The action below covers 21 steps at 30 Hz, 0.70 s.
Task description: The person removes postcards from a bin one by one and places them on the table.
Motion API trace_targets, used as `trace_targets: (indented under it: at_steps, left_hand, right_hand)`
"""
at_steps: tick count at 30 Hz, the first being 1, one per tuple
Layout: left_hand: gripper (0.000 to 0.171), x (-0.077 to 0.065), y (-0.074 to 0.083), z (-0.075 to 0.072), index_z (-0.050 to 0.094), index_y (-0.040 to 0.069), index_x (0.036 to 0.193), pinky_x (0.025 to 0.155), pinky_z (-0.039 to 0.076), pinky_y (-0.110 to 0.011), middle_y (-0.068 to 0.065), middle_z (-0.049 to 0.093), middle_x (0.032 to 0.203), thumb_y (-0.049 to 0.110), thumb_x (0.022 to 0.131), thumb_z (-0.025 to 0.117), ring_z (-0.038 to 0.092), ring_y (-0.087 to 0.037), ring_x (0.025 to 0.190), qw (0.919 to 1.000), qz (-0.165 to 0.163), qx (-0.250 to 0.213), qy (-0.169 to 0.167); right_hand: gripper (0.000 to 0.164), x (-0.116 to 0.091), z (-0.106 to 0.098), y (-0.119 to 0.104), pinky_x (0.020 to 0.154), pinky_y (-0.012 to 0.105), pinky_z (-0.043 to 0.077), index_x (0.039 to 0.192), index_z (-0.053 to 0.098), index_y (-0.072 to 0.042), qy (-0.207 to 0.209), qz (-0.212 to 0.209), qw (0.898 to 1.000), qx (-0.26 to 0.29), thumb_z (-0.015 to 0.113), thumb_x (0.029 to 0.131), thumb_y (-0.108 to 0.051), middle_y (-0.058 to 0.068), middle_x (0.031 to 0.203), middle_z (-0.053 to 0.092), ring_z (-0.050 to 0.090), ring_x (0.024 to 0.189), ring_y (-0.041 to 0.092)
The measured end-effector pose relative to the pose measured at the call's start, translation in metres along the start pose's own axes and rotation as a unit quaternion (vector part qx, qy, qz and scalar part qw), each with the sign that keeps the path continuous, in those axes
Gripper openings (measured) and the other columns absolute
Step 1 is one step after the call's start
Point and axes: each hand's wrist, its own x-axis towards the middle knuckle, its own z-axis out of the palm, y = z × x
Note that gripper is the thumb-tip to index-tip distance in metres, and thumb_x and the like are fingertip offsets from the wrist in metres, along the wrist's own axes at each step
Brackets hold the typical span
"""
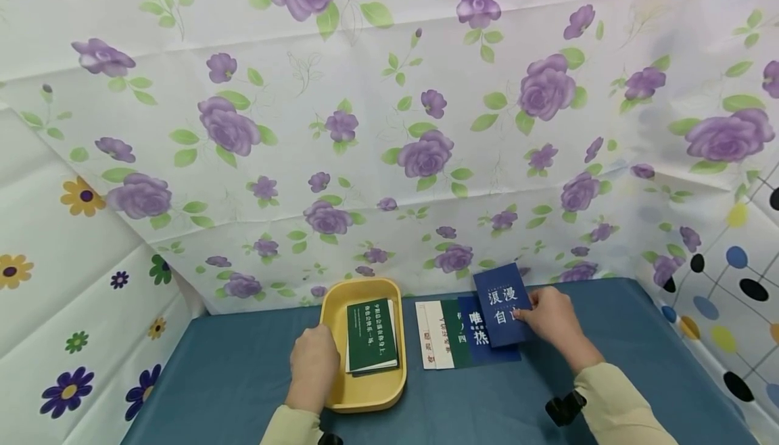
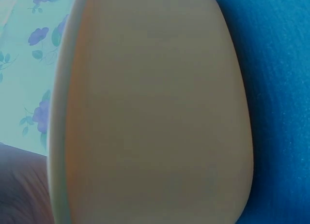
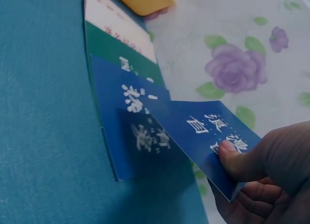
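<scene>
I am using two grips here. My right hand [image 1: 550,316] is pinching a navy-blue rectangular booklet with white characters on its cover [image 1: 500,306]; the grip is clamping its right edge, thumb lying on the front. This held booklet is hanging tilted above the right end of an overlapping row. At that end another navy-blue booklet with large white characters [image 1: 477,354] is lying partly covered from my head view; I cannot tell whether the two are touching. Leftward from it, a green booklet with white characters [image 1: 459,357] is showing a strip, then a white booklet with reddish lettering [image 1: 439,330], and at the far left of the row a second white booklet [image 1: 421,357] is peeking out.

My left hand [image 1: 313,364] is curling over the left rim of a yellow rounded rectangular tray [image 1: 359,394], its grip closing on that rim, with the fingertips hidden. The tray is standing left of the row, just beside it. Inside, a dark-green booklet with white writing [image 1: 371,337] is lying on top of white-edged material [image 1: 392,323].

Everything is resting on a table with a blue cloth [image 1: 243,364]. At its far side a white sheet printed with purple roses [image 1: 365,93] is rising. Pale-yellow sleeves [image 1: 615,397] are covering my forearms.
</scene>
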Motion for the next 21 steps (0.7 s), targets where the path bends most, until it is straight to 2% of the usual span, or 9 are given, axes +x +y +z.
trace_targets:
  at_steps: [7,12,21]
  left_hand:
    - [0.012,-0.001,-0.001,0.001,0.056,0.004,0.072,0.042,0.042,-0.033,-0.007,0.050,0.059,0.003,0.083,0.060,0.054,-0.017,0.051,0.9999,0.006,-0.005,0.010]
    - [0.014,-0.001,-0.001,0.002,0.055,0.004,0.070,0.041,0.042,-0.033,-0.007,0.050,0.059,0.003,0.083,0.059,0.053,-0.017,0.050,0.9997,0.011,-0.008,0.019]
    - [0.013,-0.001,-0.001,0.002,0.055,0.003,0.071,0.041,0.042,-0.032,-0.007,0.050,0.059,0.003,0.083,0.060,0.053,-0.016,0.050,0.9998,0.010,-0.005,0.016]
  right_hand:
    - [0.051,0.001,0.008,0.007,0.047,0.027,0.023,0.058,0.029,-0.016,-0.018,0.014,1.000,-0.001,0.073,0.079,-0.030,-0.004,0.056,0.017,0.022,0.047,0.011]
    - [0.051,0.000,0.013,0.011,0.045,0.027,0.023,0.057,0.028,-0.017,-0.028,0.019,0.999,-0.003,0.073,0.078,-0.030,-0.004,0.055,0.017,0.022,0.045,0.010]
    - [0.053,0.000,0.024,0.018,0.047,0.028,0.021,0.058,0.027,-0.017,-0.021,0.018,1.000,-0.010,0.075,0.076,-0.030,-0.004,0.058,0.014,0.016,0.049,0.011]
